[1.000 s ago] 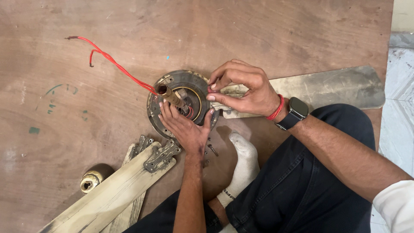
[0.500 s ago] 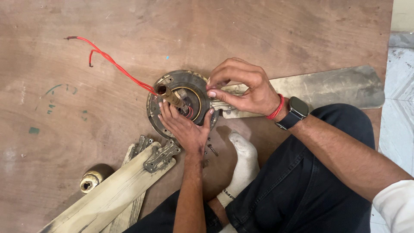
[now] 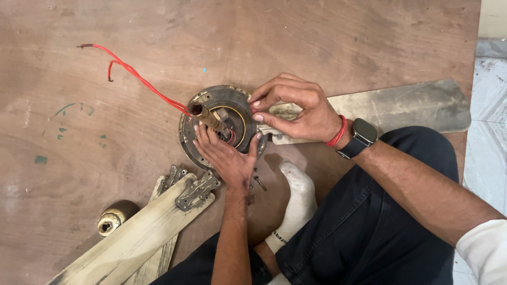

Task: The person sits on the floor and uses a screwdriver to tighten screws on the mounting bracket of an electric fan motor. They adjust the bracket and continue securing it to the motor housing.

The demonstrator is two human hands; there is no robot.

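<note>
Head view — left hand (image 3: pixel 228 158) spread on fan motor (image 3: pixel 222 124) | right hand (image 3: pixel 296 108) pinching something too small to make out

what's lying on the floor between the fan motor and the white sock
In the head view, a few small dark screws lie loose on the wooden floor between the fan motor and the white sock, beside the left hand.

Left hand (image 3: pixel 228 158) lies flat across the round fan motor (image 3: pixel 222 126) on the wooden floor (image 3: pixel 317 47). Right hand (image 3: pixel 296 108) pinches at the motor's rim, where a fan blade (image 3: pixel 401 108) joins. Red wires (image 3: pixel 137 76) trail from the centre shaft (image 3: pixel 207 117). Loose blades (image 3: pixel 132 237) lie nearby.
</note>
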